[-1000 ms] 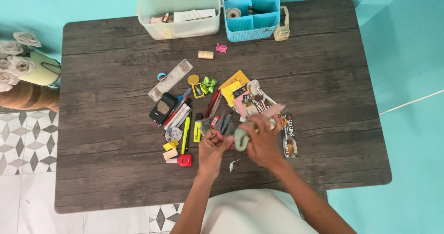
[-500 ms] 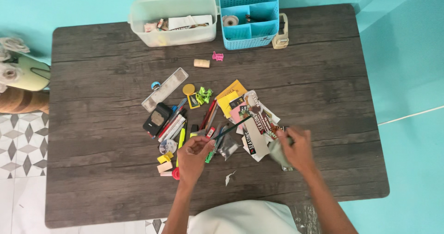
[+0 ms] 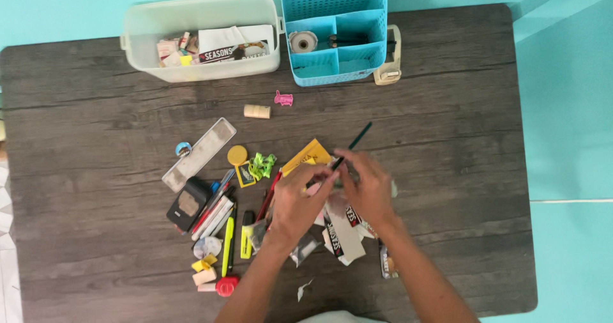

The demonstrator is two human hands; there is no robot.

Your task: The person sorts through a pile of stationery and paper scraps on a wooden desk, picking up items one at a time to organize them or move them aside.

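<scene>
Watching from afar, I see both hands now meet over the middle of the dark wooden table (image 3: 96,106); half a second ago they were apart, the right off at the clutter's edge with a grey-green cloth; the left hand (image 3: 297,201) is closed on a dark green pencil (image 3: 352,145), whose far end juts up and right toward the blue divided basket (image 3: 335,35); the right hand (image 3: 367,189) has swung in and curls over the pencil's near end, its grip on it hidden from me, a bit of cloth at its edge; the pencil has lifted out of the pile of cards and pens, so I judge it singled out
</scene>
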